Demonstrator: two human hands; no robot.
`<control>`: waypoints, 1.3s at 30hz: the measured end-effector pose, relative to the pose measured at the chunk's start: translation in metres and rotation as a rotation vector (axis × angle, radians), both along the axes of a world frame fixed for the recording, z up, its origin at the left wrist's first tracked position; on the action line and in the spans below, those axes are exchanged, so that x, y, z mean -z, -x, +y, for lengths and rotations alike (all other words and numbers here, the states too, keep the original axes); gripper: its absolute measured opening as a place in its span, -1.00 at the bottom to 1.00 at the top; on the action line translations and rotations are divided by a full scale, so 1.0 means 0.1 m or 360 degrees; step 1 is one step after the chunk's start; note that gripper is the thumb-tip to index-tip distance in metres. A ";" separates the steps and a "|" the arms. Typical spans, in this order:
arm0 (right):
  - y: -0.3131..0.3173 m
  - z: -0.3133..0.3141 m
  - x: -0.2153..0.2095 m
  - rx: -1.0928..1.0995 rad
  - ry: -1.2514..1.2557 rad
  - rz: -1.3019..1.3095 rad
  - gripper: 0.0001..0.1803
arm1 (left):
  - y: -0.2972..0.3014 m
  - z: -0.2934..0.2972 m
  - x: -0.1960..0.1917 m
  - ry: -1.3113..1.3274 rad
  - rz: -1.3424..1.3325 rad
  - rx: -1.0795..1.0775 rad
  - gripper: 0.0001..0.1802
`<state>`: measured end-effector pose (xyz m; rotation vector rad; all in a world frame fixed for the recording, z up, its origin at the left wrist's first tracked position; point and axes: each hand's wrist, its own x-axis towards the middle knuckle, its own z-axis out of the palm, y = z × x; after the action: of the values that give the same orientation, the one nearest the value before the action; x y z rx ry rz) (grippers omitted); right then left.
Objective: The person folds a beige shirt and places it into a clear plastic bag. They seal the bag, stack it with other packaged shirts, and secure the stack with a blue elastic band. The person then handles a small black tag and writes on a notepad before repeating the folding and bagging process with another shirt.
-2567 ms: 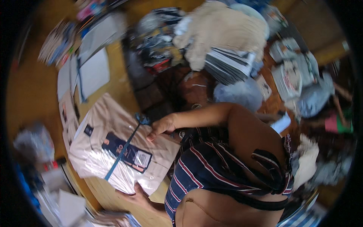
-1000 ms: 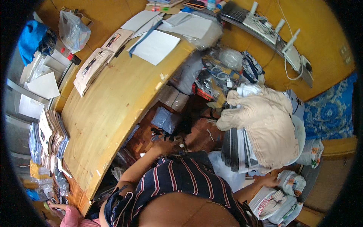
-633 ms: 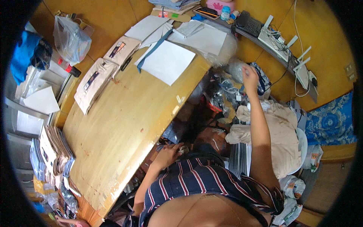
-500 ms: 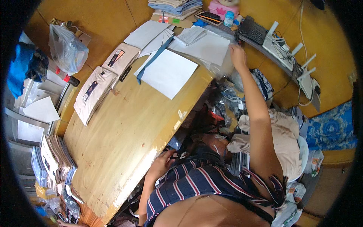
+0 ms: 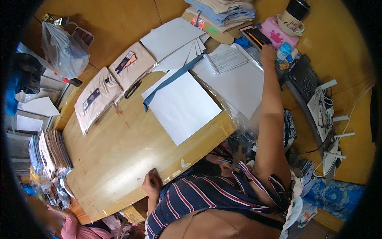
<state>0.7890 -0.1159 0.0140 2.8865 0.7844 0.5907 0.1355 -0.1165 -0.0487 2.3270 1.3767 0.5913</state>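
My right arm stretches far forward. My right hand [image 5: 268, 55] is at the near corner of a dark tray [image 5: 243, 28] holding an orange pencil [image 5: 258, 35] and a black item; its fingers are mostly hidden, so any grip is unclear. My left hand [image 5: 152, 182] rests at the table's near edge, fingers curled in, nothing visible in them. Between my hands lies a white sheet [image 5: 183, 111] with a blue-grey cloth strip [image 5: 169, 81] across its far left side. Nearer my right arm are more white sheets [image 5: 238, 85] and a bundle of thin white strips [image 5: 229, 60].
Two packed beige shirts [image 5: 97, 99] and a black pen [image 5: 133, 90] lie on the wooden table [image 5: 115, 147]. Folded clothes [image 5: 227, 12] are stacked behind. A blue-lidded jar [image 5: 284, 51], telephone [image 5: 304, 75] and router [image 5: 320, 107] line the right shelf. Another person's pink sleeve [image 5: 71, 227] shows lower left.
The view has shifted. My right hand has moved from beside the white sheets to the pencil tray. My left hand has come from below the table edge onto it.
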 end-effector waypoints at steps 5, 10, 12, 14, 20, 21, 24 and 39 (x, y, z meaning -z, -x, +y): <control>0.39 0.03 -0.18 -0.0402 -0.0848 -0.0066 -0.91 | -0.07 -0.06 0.07 -0.0212 0.0238 -0.0114 -0.82; 0.82 0.66 0.50 -0.1160 -0.2441 0.1867 -0.74 | -0.11 -0.01 0.07 -0.0187 0.0106 -0.0133 -0.85; 0.83 0.70 0.71 -0.1045 -0.2374 0.1940 -0.77 | -0.12 0.00 0.07 -0.0221 0.0099 -0.0128 -0.86; 0.85 0.68 0.78 -0.0984 -0.2278 0.1972 -0.82 | -0.12 -0.01 0.06 -0.0223 0.0109 -0.0131 -0.86; 0.92 0.63 0.70 -0.0811 -0.1984 0.1893 -0.84 | -0.14 -0.02 0.01 -0.0218 0.0092 -0.0150 -0.86; 0.91 0.63 0.74 -0.0888 -0.1972 0.1861 -0.84 | -0.13 -0.02 0.01 -0.0226 0.0076 -0.0156 -0.86; 0.86 0.64 0.84 -0.1066 -0.1942 0.1773 -0.84 | -0.14 -0.01 0.01 -0.0210 0.0092 -0.0171 -0.85; 0.91 0.66 0.94 -0.1083 -0.1869 0.1556 -0.80 | -0.13 -0.02 0.07 -0.0230 0.0125 -0.0189 -0.86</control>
<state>0.6977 -0.0495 -0.0805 3.8638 2.1920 -0.7708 0.1481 -0.1188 -0.0556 2.4164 1.5645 0.6610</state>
